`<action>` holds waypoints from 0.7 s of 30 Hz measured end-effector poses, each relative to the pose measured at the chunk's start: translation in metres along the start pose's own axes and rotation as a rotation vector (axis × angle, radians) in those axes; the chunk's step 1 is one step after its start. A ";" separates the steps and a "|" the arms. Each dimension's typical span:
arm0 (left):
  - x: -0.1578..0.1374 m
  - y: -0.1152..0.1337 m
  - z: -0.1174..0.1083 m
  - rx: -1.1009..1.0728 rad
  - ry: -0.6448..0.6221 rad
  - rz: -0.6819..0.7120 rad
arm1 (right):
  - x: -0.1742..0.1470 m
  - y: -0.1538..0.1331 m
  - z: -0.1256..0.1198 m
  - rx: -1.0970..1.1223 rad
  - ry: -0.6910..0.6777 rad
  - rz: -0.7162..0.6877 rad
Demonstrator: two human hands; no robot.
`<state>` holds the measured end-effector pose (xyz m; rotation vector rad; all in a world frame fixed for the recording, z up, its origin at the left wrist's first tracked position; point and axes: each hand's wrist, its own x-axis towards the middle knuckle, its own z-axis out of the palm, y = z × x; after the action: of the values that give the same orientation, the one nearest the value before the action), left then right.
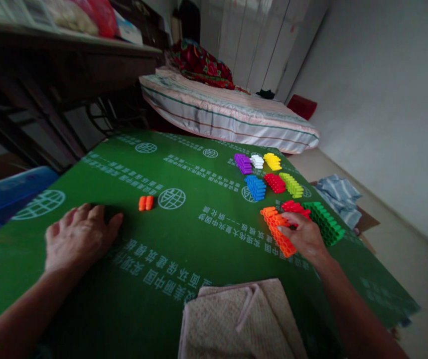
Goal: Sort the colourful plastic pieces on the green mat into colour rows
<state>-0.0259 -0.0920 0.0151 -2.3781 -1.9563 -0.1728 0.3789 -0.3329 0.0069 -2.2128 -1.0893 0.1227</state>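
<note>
Nearest us, a folded beige cloth [236, 319] lies at the edge of the green surface [184, 232]. Just beyond it, pale Chinese printing [161, 269] crosses the green; we can make out 中国 and 建筑模板, while other characters blur or run faint. More such lines repeat farther off, with white globe emblems [171, 198] among them.

Our hands are well apart. Our left hand [82, 229] rests palm down and bare, fingers loosely together and slightly bent, thumb held out toward the right. Past the thumb tip, near but not touching, a pair of orange pieces [146, 203] sits side by side.

Our right forearm comes in from the lower right, and the right hand [305, 234] reaches over the orange block [279, 232], a slanting cluster of small tubes. Thumb and forefinger meet it close to each other; we cannot tell whether they pinch a piece. Just behind that hand is a red cluster [296, 207], with a dark green block [324, 223] to its right.

Farther away stand blue [255, 187], crimson [274, 183] and lime [291, 185] blocks, then purple [242, 163], white [257, 161] and yellow [272, 161] ones. Beyond the surface is a bed [228, 112] bearing a red flowered blanket [202, 65].
</note>
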 end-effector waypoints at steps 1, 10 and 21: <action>0.000 0.000 0.000 -0.001 -0.001 -0.003 | 0.000 0.000 -0.001 -0.010 -0.011 0.009; -0.002 0.001 -0.003 -0.004 0.017 0.013 | 0.000 -0.009 -0.005 -0.075 -0.059 0.004; -0.003 0.003 -0.006 -0.009 -0.009 0.006 | -0.001 -0.006 -0.007 -0.032 -0.016 -0.019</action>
<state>-0.0234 -0.0964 0.0208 -2.3944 -1.9558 -0.1710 0.3771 -0.3348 0.0159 -2.2327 -1.1289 0.1159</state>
